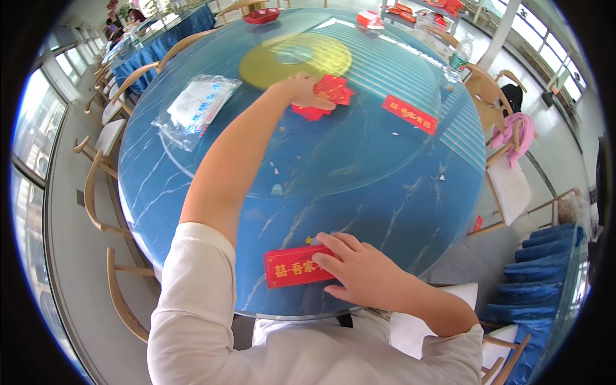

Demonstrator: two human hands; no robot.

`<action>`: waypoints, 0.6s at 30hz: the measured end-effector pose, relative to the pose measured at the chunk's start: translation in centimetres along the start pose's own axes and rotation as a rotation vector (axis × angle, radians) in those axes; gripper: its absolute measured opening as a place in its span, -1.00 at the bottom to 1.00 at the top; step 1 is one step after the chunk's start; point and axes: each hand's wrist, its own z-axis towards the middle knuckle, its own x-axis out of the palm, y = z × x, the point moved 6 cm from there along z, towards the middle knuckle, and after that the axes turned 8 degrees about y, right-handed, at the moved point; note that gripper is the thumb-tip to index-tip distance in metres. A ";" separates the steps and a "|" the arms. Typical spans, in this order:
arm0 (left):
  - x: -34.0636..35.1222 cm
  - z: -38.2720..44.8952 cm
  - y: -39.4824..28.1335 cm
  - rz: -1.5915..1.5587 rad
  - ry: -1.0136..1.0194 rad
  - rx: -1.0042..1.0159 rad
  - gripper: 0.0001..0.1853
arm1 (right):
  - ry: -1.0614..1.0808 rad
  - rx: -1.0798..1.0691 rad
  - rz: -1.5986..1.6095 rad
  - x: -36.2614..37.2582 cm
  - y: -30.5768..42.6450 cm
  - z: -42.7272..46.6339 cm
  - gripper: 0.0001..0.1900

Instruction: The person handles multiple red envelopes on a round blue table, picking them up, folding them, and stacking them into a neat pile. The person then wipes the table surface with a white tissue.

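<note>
My left hand reaches far across the round table, its thumb lying over red paper pieces with gold print. Its fingertips are partly hidden, so whether it grips them cannot be told. Near the table's front edge, my right hand rests its spread fingers on the right end of a flat red paper packet with gold characters. A small gold star lies just beyond that packet. Another such red packet lies at the right on the glass turntable.
A clear plastic bag with white contents lies at left. A plastic bottle stands at the right rim; a red dish and a red-and-white packet lie at the far side. Wooden chairs surround the table. Small scraps lie about.
</note>
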 end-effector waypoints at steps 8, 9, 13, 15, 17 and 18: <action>-1.8 1.5 -1.8 0.089 0.333 -0.113 0.09 | -0.014 0.036 0.216 -0.5 -1.2 -2.5 -0.30; -1.8 1.4 -2.1 0.067 0.348 -0.125 0.07 | -0.019 0.043 0.223 -0.6 -1.2 -2.6 -0.29; -1.8 1.3 -2.3 0.048 0.356 -0.130 -0.01 | -0.026 0.066 0.271 -1.5 -1.4 -2.7 -0.22; -1.9 1.4 -1.6 0.042 0.340 -0.078 -0.05 | -0.051 0.073 0.305 -2.5 -1.8 -2.9 -0.18; -2.3 1.0 -0.2 0.005 0.329 0.013 -0.09 | -0.145 0.088 0.282 -4.3 -2.9 -3.4 -0.19; -2.6 0.4 0.4 -0.018 0.236 0.045 -0.20 | -0.192 0.096 0.276 -5.1 -3.5 -3.6 -0.19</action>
